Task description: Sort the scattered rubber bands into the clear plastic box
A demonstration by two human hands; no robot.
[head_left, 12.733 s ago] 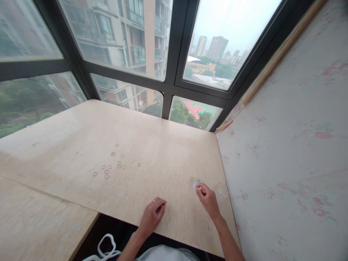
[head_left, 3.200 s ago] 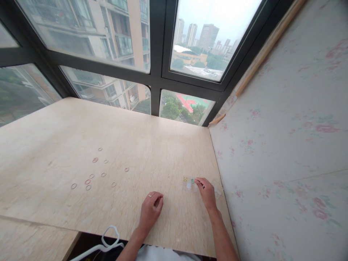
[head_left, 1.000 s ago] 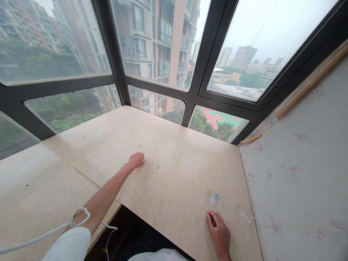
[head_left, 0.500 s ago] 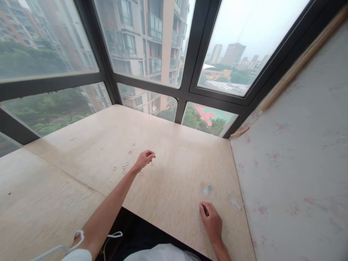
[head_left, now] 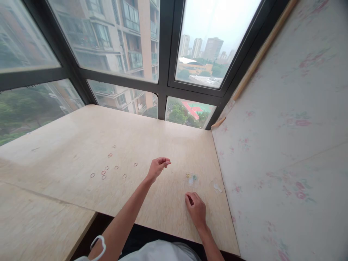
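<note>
Now the ring point(head_left: 169, 162): I am judging it featherlight, soft and stretchy, easy to drop; pinching its rim suits it.
Left hand point(head_left: 158, 167): my fingers point(head_left: 164, 162) are pinching the ring at their tips, above the bench point(head_left: 152, 137).
Right hand point(head_left: 196, 208): lying curled on the bench, near the small bag point(head_left: 191, 177).
Loose rings point(head_left: 103, 172): lying well apart, leftward.

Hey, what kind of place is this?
Probably a bay-window nook in a high-rise flat: dark-framed windows look down on apartment blocks and a sports court, and floral wallpaper flanks a pale wooden worktop.
</note>
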